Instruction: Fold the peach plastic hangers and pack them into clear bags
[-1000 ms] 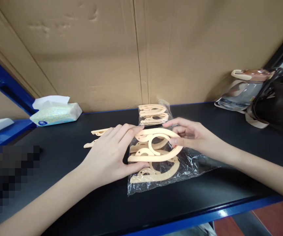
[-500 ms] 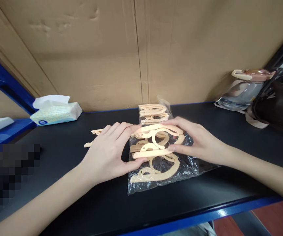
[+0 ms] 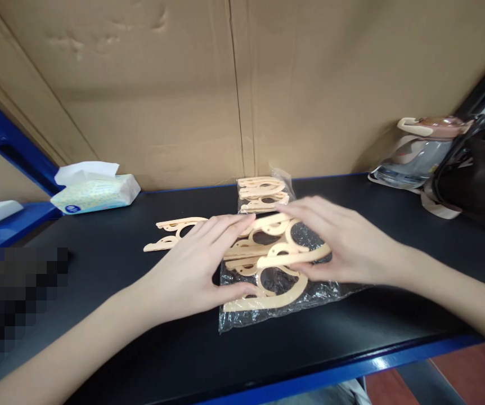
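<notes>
My right hand [image 3: 335,242] grips a cream folding clothes hanger [image 3: 277,261] by its right side, fingers along the upper arm and thumb by the lower one. My left hand [image 3: 192,264] is open at the hanger's left, thumb and fingers spread; its index fingertip is close to the upper arm's end, and whether they touch I cannot tell. Beneath both hands lies a clear plastic bag [image 3: 331,291] with more folded hangers [image 3: 263,304] inside. Partly behind my left hand, another folding hanger [image 3: 160,245] rests on the black tabletop [image 3: 175,360].
A second bag of hangers [image 3: 263,184] lies at the back by the cardboard wall [image 3: 162,101]. To the left is a tissue pack [image 3: 99,194]. A water bottle [image 3: 415,160] and a black bag [image 3: 479,174] occupy the right. The table has a blue front edge [image 3: 352,368].
The held hanger has shifted right with my right hand, its arms now tilted. My left hand's thumb and fingers have come off its left ends, and more of the loose hanger shows.
</notes>
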Demonstrator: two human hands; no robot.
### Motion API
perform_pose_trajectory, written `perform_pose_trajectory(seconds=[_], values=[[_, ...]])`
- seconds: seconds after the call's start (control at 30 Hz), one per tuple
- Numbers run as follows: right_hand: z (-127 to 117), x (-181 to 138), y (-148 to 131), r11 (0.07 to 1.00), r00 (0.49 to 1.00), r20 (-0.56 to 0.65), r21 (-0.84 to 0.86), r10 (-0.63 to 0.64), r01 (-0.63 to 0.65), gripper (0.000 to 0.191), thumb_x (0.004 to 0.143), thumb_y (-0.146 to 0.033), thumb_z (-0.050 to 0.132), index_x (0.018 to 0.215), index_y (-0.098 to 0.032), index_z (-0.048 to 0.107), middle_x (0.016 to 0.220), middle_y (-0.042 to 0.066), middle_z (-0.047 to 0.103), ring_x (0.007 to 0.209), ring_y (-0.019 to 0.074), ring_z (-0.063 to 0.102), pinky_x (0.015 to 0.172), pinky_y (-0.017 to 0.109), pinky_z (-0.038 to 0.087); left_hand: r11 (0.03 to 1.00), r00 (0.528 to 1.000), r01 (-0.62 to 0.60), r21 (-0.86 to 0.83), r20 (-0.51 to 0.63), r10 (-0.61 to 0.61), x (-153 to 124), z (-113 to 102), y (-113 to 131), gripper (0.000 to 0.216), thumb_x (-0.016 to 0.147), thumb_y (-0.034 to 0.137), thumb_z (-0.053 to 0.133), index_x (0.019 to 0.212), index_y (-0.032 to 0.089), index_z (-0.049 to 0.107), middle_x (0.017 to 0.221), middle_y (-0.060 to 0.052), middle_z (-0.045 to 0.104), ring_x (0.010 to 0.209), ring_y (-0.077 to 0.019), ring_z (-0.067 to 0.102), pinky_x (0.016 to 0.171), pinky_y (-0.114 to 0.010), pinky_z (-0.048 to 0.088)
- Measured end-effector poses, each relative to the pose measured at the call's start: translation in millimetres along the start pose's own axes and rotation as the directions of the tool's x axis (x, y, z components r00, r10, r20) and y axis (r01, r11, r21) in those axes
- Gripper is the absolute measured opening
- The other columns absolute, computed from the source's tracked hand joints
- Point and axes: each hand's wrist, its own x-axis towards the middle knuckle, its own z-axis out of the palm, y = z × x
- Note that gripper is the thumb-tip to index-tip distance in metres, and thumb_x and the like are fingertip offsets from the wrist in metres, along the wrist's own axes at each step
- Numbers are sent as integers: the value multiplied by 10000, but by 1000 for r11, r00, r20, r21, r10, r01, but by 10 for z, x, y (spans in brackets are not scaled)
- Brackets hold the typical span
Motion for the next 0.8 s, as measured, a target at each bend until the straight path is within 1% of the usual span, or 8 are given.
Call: perform_pose_trajectory(seconds=[0.1, 0.2, 0.3, 0.37, 0.43, 0.53, 0.7, 0.8], values=[[-185, -7, 295, 993, 987, 106, -1, 121, -121, 695, 836, -545, 632, 1380, -130, 513, 1309, 153, 599, 1167, 306, 596, 971, 430, 503, 993, 990, 76, -92, 127, -64, -38, -82, -170, 716, 946, 534, 551, 1539, 329, 207, 1605, -19, 290, 1463, -256, 307, 1191, -444, 330], [-403, -50, 576, 947, 928, 203, 2, 314, -321, 720, 803, -627, 619, 1348, -160, 558, 1286, 137, 624, 1110, 325, 628, 936, 434, 507, 980, 948, 126, -153, 310, -74, -75, -149, -291, 686, 932, 523, 572, 1523, 411, 242, 1621, 49, 255, 1500, -259, 231, 1218, -478, 280], [-563, -130, 734, 878, 794, 387, -107, 468, -466, 777, 810, -688, 575, 1353, -133, 560, 1294, 163, 633, 1088, 348, 635, 896, 450, 503, 968, 888, 164, -190, 456, -61, -90, -182, -332, 756, 893, 547, 630, 1522, 462, 220, 1640, 85, 175, 1517, -266, 169, 1228, -487, 249], [-611, -176, 763, 863, 719, 496, -144, 487, -485, 784, 805, -694, 583, 1343, -123, 575, 1273, 169, 650, 1079, 350, 637, 888, 442, 497, 962, 866, 187, -201, 497, -65, -88, -181, -339, 804, 872, 562, 658, 1526, 474, 198, 1649, 90, 120, 1519, -271, 147, 1232, -481, 234], [-615, -192, 740, 873, 683, 572, -134, 454, -468, 737, 787, -685, 613, 1302, -157, 614, 1226, 144, 677, 1044, 336, 648, 858, 420, 500, 957, 858, 200, -210, 508, -68, -81, -165, -347, 834, 858, 582, 671, 1528, 475, 187, 1651, 88, 105, 1520, -273, 139, 1236, -476, 218], [-571, -156, 634, 895, 683, 615, -85, 393, -438, 687, 743, -661, 673, 1263, -214, 635, 1204, 102, 685, 1018, 313, 651, 815, 388, 503, 955, 855, 209, -210, 513, -74, -64, -134, -368, 861, 832, 617, 687, 1524, 484, 192, 1651, 90, 109, 1522, -275, 131, 1239, -480, 203], [-428, -61, 446, 931, 753, 610, 65, 247, -359, 724, 705, -596, 723, 1319, -230, 609, 1261, 83, 660, 1080, 311, 637, 871, 379, 490, 954, 851, 233, -187, 513, -107, -51, -112, -385, 838, 838, 622, 678, 1517, 494, 204, 1650, 103, 111, 1525, -282, 112, 1240, -496, 185], [-335, -35, 394, 940, 788, 586, 123, 190, -319, 677, 707, -558, 730, 1304, -258, 620, 1284, 67, 649, 1093, 303, 640, 890, 380, 489, 957, 857, 223, -185, 505, -102, -56, -114, -387, 808, 862, 618, 652, 1522, 483, 204, 1653, 91, 102, 1526, -294, 97, 1238, -500, 187]])
